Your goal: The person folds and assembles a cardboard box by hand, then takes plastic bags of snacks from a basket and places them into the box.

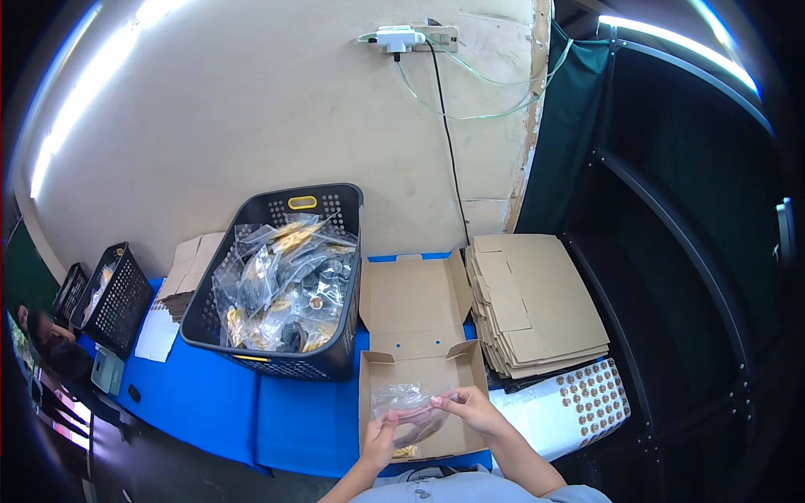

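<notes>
My left hand (381,438) and my right hand (471,412) pinch a clear plastic bag (423,426) between them. The bag is stretched above an open cardboard box (465,377), whose lid (415,298) is folded back toward the wall. Near the box's front edge, some yellow pieces (406,452) show below the bag; whether they are inside it I cannot tell. Left of the box stands a black basket (277,360) heaped with clear bags (289,277) that hold yellow and dark grey parts.
Flattened cardboard boxes (541,302) are stacked at the right, beside a white sheet with round brown stickers (591,398). Another black basket (122,302) and a cardboard stack (194,267) stand farther left on the blue tablecloth (210,411). A person (67,360) is at the far left.
</notes>
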`<state>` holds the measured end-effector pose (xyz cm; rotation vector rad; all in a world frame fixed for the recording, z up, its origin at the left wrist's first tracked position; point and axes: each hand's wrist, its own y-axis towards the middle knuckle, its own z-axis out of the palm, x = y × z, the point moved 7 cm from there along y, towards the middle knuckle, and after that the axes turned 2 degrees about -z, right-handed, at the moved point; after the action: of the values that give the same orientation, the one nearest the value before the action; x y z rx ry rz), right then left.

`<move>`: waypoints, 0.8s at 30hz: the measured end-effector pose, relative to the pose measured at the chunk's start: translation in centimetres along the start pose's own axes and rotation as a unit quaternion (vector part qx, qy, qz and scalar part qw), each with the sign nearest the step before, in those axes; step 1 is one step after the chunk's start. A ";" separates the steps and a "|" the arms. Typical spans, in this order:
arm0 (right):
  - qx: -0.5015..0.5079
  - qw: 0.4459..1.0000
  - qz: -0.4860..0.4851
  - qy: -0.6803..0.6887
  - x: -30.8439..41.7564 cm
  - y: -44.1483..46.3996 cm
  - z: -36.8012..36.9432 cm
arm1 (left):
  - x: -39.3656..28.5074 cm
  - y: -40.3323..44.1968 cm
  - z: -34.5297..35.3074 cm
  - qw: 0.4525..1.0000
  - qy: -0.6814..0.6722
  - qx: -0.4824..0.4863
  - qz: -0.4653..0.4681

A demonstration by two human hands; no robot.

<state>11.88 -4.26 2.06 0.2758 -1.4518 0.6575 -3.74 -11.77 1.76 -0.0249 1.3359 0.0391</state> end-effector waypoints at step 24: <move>-0.051 0.993 0.104 -0.014 -12.8 2.4 -3.0 | 13.8 2.0 -3.2 0.967 -0.072 -0.034 -0.244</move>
<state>13.19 -3.79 -11.27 0.0541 -1.5494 0.7460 -3.77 -9.68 -12.37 -0.4007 1.1525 -0.3254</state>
